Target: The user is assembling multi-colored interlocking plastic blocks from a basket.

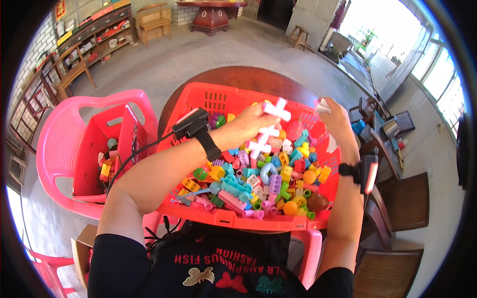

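My left hand [242, 125] is over the far middle of a red plastic basket [198, 214], its fingers closed on pale pink cross-shaped pipe connectors [261, 144]. They look joined in a row, one sticking out beyond the fingers and others hanging below, though my hand hides part of the joint. At the basket's far right rim, my right hand [337, 119] is raised with bent fingers around a small whitish piece [323, 106]; its shape is washed out by glare. Below both hands lie many coloured toy blocks, pipe pieces and balls, among them a purple block [275, 184] and an orange ball [290, 207].
The basket stands on a round brown table [223, 74]. To the left, a pink plastic chair [52, 126] holds a red box [85, 171] with more toy pieces. Brown wooden chairs [405, 198] are at the right. A wooden shelf [112, 42] lines the far left wall.
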Demonstrator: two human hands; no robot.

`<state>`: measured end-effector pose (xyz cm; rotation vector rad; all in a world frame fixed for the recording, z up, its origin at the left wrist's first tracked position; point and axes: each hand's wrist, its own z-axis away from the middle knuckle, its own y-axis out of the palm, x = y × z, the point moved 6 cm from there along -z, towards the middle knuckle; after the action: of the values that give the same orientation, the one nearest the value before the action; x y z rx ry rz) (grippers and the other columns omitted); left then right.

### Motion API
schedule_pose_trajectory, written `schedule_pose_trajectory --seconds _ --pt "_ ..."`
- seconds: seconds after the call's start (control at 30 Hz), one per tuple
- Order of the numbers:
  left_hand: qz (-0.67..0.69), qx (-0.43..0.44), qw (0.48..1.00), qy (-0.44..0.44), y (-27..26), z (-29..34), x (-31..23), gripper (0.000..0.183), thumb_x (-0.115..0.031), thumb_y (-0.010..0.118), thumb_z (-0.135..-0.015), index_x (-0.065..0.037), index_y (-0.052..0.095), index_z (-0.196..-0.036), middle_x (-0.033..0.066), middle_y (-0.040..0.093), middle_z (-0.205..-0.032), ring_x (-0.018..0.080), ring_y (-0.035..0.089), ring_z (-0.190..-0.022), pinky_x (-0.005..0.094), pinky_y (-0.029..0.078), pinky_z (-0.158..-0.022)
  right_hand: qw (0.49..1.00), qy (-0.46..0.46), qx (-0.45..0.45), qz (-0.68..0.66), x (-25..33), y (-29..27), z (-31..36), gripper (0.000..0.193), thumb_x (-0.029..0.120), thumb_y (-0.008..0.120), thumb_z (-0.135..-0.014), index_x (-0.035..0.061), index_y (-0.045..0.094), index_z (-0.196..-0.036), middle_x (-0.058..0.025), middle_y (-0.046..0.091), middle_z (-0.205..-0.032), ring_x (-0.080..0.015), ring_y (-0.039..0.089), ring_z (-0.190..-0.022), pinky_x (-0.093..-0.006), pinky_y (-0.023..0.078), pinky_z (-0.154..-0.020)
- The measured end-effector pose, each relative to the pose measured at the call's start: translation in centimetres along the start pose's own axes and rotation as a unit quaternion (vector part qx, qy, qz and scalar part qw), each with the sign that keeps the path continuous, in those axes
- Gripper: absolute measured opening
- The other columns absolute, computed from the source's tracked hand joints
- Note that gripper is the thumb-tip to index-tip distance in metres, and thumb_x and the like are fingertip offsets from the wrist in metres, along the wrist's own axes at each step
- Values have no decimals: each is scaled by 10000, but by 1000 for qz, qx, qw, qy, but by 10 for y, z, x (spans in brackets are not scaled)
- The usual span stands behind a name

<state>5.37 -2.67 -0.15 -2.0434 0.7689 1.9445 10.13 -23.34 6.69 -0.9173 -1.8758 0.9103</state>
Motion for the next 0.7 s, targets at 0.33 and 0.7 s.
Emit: schedule_pose_trajectory --seconds 0.33,0.7 --pt "-20 69 996 45 20 11 -20 321 -271 500 -921 -27 540 -1125 49 604 -999 110 583 -872 257 499 -716 863 -21 118 -490 88 6 29 532 -43 519 -786 104 435 -1290 14 537 -775 -32 467 -526 -181 368 -450" --pt "-55 76 992 87 17 9 -19 231 -208 532 -915 -7 544 -1028 62 622 -986 98 583 -891 235 487 -717 848 -64 134 -509 91 -2 27 481 -71 568 -757 120 479 -1189 13 531 -896 -24 495 -658 -160 390 -558"
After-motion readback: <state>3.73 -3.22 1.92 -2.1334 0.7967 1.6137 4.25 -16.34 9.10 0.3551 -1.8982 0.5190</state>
